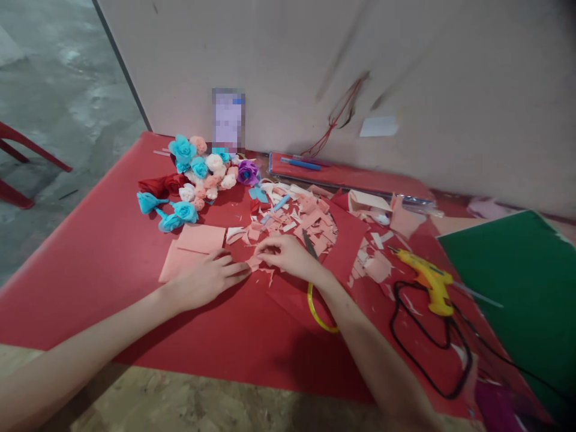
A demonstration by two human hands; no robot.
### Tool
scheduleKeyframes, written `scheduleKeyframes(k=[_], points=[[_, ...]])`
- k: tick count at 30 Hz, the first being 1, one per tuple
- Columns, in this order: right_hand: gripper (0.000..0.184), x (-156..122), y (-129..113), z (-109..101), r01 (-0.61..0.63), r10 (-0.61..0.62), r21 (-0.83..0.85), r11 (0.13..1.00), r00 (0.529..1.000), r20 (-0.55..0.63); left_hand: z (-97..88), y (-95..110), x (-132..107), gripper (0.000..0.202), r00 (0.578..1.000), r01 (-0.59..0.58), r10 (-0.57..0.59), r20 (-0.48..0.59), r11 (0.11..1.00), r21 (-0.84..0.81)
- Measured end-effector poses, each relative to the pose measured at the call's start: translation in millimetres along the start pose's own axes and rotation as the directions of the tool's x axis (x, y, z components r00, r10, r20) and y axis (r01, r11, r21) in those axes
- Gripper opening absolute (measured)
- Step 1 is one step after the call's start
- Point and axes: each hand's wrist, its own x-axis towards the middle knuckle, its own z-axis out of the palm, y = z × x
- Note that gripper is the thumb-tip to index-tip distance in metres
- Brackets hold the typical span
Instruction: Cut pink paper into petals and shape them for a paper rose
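Observation:
My left hand (207, 279) lies flat on the red sheet (103, 264), fingers stretched toward a small pink paper scrap (254, 262). The fingers of my right hand (288, 255) are curled down onto that same scrap from the other side and pinch it. Just left of my left hand lie pink paper sheets (191, 247). A heap of pink paper cuttings (306, 223) spreads behind my right hand. Scissors with a yellow handle (316, 303) lie under my right wrist.
Several paper flowers (198, 174) in blue, pink, white, red and purple are piled at the back left. A yellow glue gun (429, 282) with a black cord (423, 348) lies at the right, beside a green sheet (522, 282). A wall (405, 72) stands behind.

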Motion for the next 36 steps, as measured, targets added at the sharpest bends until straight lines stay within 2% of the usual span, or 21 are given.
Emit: scheduleKeyframes(k=[4, 11, 18, 25, 30, 36], points=[[0.016, 1.2, 4.5, 7.4, 0.017, -0.016, -0.015, 1.0, 0.999, 0.048, 0.3, 0.4, -0.3, 0.038, 1.0, 0.015, -0.015, 0.012, 1.0, 0.027], [0.011, 5.7, 10.8, 14.9, 0.06, -0.057, -0.087, 0.994, 0.998, 0.038, 0.2, 1.0, -0.9, 0.037, 1.0, 0.028, -0.028, 0.012, 0.999, 0.034], [0.017, 4.3, 2.7, 6.0, 0.03, -0.031, -0.091, 0.995, 0.999, -0.011, 1.5, 1.5, -0.6, 0.037, 0.999, 0.033, -0.033, 0.006, 0.999, 0.03], [0.018, 1.9, 2.2, 3.1, 0.068, -0.064, -0.029, 0.997, 0.99, 0.124, 0.3, 1.4, -0.3, 0.035, 0.999, 0.026, -0.027, 0.018, 0.999, 0.036], [0.02, 3.5, 5.5, 7.7, 0.075, -0.067, -0.071, 0.995, 0.992, 0.107, 1.0, 0.6, -0.7, 0.036, 0.999, 0.024, -0.025, 0.025, 0.999, 0.044], [0.012, 5.8, 11.6, 12.1, 0.104, -0.092, -0.176, 0.979, 0.993, 0.075, 0.3, 0.5, -0.1, 0.036, 0.999, 0.02, -0.021, 0.026, 0.999, 0.048]])
